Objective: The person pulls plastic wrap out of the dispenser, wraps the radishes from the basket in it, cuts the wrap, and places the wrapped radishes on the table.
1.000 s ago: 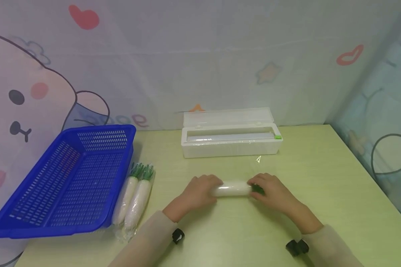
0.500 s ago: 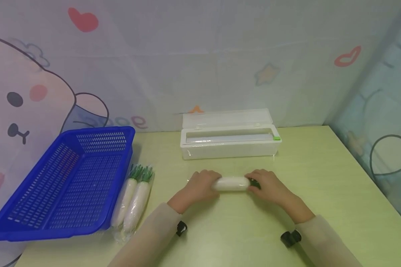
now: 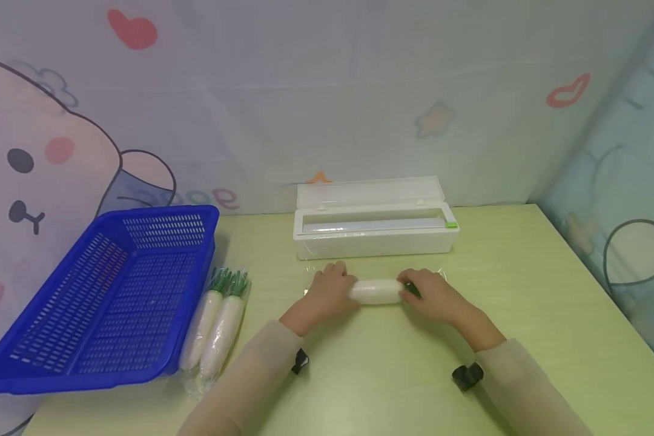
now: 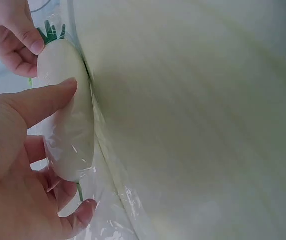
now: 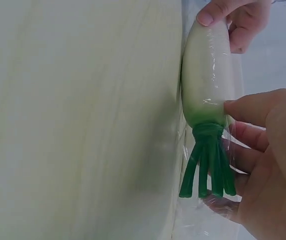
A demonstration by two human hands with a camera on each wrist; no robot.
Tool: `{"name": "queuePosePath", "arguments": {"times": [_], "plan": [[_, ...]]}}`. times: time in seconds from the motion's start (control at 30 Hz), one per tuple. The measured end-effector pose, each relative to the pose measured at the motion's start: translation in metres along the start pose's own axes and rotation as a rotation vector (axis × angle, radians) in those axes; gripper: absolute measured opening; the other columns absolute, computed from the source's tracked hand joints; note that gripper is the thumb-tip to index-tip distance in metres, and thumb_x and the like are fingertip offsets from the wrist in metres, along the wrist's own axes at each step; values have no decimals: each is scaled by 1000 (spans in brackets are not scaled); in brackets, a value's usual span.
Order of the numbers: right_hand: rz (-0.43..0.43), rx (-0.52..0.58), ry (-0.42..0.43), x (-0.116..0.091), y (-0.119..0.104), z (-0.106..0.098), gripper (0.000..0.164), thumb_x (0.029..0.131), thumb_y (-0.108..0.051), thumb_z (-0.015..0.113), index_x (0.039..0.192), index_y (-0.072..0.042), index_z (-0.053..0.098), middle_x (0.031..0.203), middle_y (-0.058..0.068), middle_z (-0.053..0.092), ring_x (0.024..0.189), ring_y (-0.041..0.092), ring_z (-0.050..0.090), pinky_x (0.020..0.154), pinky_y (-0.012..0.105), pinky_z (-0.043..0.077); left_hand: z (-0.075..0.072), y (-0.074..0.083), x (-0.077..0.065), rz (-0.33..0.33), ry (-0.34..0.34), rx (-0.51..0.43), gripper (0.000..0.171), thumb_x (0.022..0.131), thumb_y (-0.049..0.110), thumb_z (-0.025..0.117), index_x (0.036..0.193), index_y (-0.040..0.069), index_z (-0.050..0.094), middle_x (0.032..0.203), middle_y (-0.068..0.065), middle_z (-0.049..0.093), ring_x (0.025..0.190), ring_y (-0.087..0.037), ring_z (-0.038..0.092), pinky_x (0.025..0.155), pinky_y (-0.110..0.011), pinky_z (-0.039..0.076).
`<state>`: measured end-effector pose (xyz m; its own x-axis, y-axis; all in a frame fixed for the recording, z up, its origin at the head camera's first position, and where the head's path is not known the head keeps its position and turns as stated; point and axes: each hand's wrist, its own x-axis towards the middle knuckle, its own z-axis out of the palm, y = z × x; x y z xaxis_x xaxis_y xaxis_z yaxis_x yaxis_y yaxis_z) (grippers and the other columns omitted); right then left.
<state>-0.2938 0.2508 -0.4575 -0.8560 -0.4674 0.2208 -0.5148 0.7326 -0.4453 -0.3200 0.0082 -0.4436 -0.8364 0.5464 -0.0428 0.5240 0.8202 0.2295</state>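
A white radish (image 3: pixel 378 292) with green stalks lies crosswise on the table, clear plastic film (image 4: pixel 113 200) around it. My left hand (image 3: pixel 331 292) grips its root end, thumb on top and fingers curled at the far side in the left wrist view. At the leafy end, my right hand (image 3: pixel 433 293) holds it between thumb and fingers; the green stalks (image 5: pixel 209 160) show in the right wrist view. Just beyond stands a white cling film box (image 3: pixel 376 242) with its lid raised, and film trails from its front toward the radish.
A blue plastic basket (image 3: pixel 198 303) stands at the left. Beside it lie two film-wrapped radishes (image 3: pixel 223 336) with green tops. A printed cloth (image 3: pixel 360 109) hangs behind the table (image 3: pixel 370 387).
Both hands have moved away from me toward the cling film box, rolling the radish along with them. The box, the basket and the two wrapped radishes have stayed in place.
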Motion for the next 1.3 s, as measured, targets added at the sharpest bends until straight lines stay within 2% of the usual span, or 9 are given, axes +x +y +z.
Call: {"name": "queuePosePath", "arguments": {"times": [0.13, 0.3, 0.4, 0.57, 0.67, 0.87, 1.1, 1.2, 1.3], "plan": [[-15, -16, 23, 3, 1, 0, 21, 92, -8, 61, 109, 4, 64, 111, 18, 65, 104, 38, 58, 88, 51, 47, -3, -1, 4, -15, -28, 40, 49, 85, 37, 71, 124, 10, 61, 107, -5, 52, 100, -23, 46, 83, -40, 37], [-3, -95, 69, 6, 4, 3, 21, 92, -13, 62, 107, 1, 68, 111, 15, 60, 105, 37, 51, 85, 54, 43, -4, -4, 9, -40, -13, -8, 61, 82, 37, 74, 132, 10, 53, 126, -9, 57, 114, -28, 49, 91, -48, 38], [21, -142, 82, 7, 6, 4, 25, 92, -19, 63, 109, -2, 69, 107, 11, 59, 103, 34, 48, 81, 54, 40, -5, -5, 12, -37, 6, -36, 52, 82, 36, 76, 123, 11, 56, 123, -9, 60, 112, -28, 51, 89, -48, 37], [45, -184, 54, 10, 7, 3, 39, 88, -33, 69, 115, -5, 68, 103, 8, 60, 98, 30, 49, 82, 54, 35, -4, -9, 15, -32, 24, -8, 37, 84, 38, 73, 107, 12, 58, 108, -6, 62, 102, -24, 54, 86, -47, 38], [77, -176, 43, 13, 7, 4, 43, 85, -35, 72, 116, -6, 66, 107, 9, 63, 99, 31, 52, 86, 57, 33, -3, -11, 17, -39, 27, 16, 36, 87, 38, 69, 110, 11, 61, 109, -5, 63, 102, -24, 55, 89, -48, 38], [119, -136, 65, 19, 9, 3, 36, 86, -31, 72, 110, -5, 65, 106, 8, 68, 100, 30, 58, 90, 56, 31, -3, -11, 18, -41, 38, 61, 40, 93, 38, 62, 120, 8, 61, 119, -9, 60, 110, -28, 51, 92, -51, 39], [130, -142, 55, 24, 13, 3, 37, 89, -33, 68, 111, -4, 65, 110, 11, 67, 105, 35, 57, 93, 58, 31, -7, -6, 20, -25, 81, 145, 41, 85, 42, 71, 106, 7, 68, 105, -6, 52, 98, -24, 46, 84, -43, 40], [128, -164, 51, 25, 16, 4, 42, 86, -35, 71, 114, -4, 65, 116, 13, 64, 108, 36, 53, 92, 60, 32, -7, -6, 23, -11, 86, 162, 41, 85, 38, 72, 110, 6, 68, 103, -5, 54, 97, -23, 48, 83, -41, 42], [131, -174, 59, 27, 17, 4, 45, 84, -35, 73, 116, -5, 66, 117, 13, 60, 108, 35, 50, 90, 59, 33, -7, -8, 25, -7, 94, 151, 45, 85, 36, 73, 116, 5, 65, 109, -6, 60, 102, -25, 53, 86, -43, 44]]}}
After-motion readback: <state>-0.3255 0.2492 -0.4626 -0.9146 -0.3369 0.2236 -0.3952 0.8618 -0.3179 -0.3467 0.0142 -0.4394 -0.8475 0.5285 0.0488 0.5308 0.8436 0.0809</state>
